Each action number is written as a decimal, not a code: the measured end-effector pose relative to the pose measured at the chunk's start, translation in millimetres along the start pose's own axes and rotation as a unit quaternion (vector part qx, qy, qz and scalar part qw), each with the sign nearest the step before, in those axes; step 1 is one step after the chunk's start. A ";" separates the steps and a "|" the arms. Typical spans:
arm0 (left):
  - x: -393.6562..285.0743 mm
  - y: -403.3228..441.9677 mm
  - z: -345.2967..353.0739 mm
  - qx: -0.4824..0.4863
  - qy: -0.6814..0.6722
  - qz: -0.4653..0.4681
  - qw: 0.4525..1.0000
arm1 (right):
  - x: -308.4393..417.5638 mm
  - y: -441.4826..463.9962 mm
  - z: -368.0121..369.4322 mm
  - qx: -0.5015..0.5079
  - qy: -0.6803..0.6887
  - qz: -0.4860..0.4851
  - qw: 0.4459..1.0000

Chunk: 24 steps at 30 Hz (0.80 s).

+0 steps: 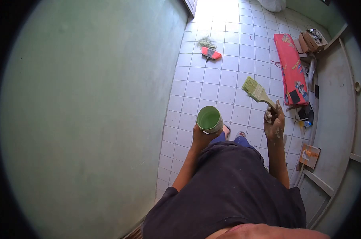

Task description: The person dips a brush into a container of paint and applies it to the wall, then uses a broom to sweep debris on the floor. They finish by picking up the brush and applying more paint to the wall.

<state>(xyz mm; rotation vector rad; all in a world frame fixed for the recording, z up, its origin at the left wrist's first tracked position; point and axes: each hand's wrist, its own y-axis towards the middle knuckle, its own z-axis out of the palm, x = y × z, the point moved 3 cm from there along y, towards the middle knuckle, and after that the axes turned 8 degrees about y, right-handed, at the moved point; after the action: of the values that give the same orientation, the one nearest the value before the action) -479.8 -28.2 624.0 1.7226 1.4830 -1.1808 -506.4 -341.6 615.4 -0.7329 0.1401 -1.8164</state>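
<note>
A small round tub [215,126] with green paint inside is held in my left hand [201,137], its open top facing up. My right hand [274,124] has its fingers closed round the handle of a wide paintbrush [258,92]. The brush's bristles are green-yellow and point up and to the left, away from the tub. Pale paint marks cover the fingers of my right hand. The brush and the tub are apart.
A green wall [89,103] rises at the left. On the white tiled floor [224,85] lie a red broom head [211,53], a long red patterned item [290,67], brown boxes [310,41] and a small orange-white box [309,156]. Pale panels stand at the right.
</note>
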 end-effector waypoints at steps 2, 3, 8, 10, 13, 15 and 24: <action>2.6 34.3 -2.9 -0.007 -0.012 -0.003 1.000 | -12.5 24.0 21.4 -0.017 -0.023 0.005 1.000; 6.1 50.0 -0.8 -0.005 -0.016 0.001 1.000 | -17.6 35.0 29.9 -0.027 -0.044 0.009 0.999; 12.2 112.0 9.2 -0.011 -0.013 0.033 0.999 | -21.2 62.2 52.9 -0.046 -0.050 0.004 0.998; 5.1 131.0 4.0 -0.012 -0.006 0.046 0.999 | -22.1 71.5 63.5 -0.047 -0.056 0.003 0.997; 4.4 125.6 0.1 -0.013 0.004 0.043 0.999 | -21.6 70.5 68.0 -0.047 -0.063 0.019 0.997; 9.1 124.3 -3.7 -0.015 0.005 0.029 0.999 | -18.6 70.3 74.5 -0.046 -0.063 -0.004 0.997; 23.3 111.7 13.7 -0.095 0.024 0.039 0.994 | -15.7 100.5 64.7 -0.008 -0.065 0.034 0.997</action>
<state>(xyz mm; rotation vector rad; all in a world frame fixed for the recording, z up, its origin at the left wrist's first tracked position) -375.3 -53.8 583.7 1.6734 1.4901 -0.9337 -386.2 -348.9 616.9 -0.8458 0.0932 -1.6990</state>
